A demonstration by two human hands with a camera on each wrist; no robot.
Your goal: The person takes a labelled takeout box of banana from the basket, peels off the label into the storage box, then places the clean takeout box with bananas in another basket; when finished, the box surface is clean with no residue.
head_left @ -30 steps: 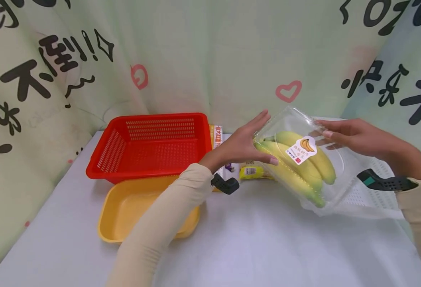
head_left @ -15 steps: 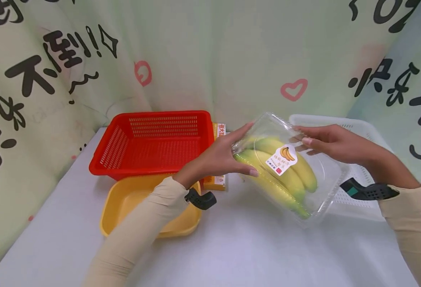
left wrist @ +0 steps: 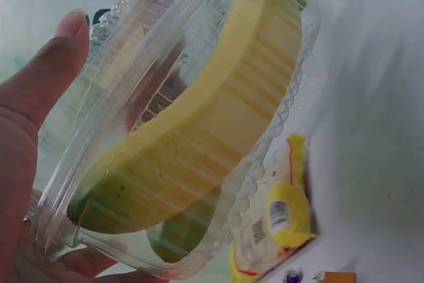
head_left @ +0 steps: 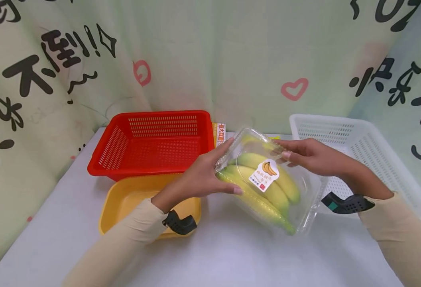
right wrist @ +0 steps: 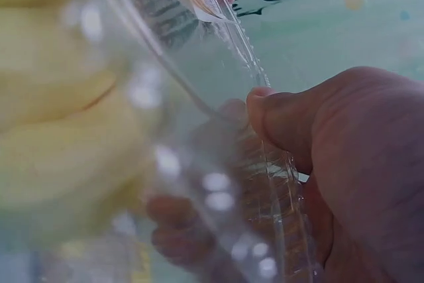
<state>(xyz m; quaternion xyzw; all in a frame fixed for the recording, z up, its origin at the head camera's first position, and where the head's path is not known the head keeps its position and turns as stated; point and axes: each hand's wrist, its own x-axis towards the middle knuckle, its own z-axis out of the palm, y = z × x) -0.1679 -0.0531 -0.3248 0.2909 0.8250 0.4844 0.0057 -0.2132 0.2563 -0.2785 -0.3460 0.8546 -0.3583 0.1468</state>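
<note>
Both hands have carried the clear clamshell of bananas (head_left: 268,181) leftward and lower, left hand (head_left: 205,175) and right hand (head_left: 309,157) gripping its ends above the tabletop (head_left: 232,255), nearer the yellow tray (head_left: 124,203).

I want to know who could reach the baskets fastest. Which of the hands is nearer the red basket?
Left. The left hand grips the banana box just right of the red basket; the right hand grips the box's far side.

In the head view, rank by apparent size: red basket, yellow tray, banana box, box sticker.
1. Red basket, largest.
2. Banana box and yellow tray: look alike; the box is held nearer the camera and an arm hides part of the tray, so no ranking.
3. Box sticker, smallest.
</note>
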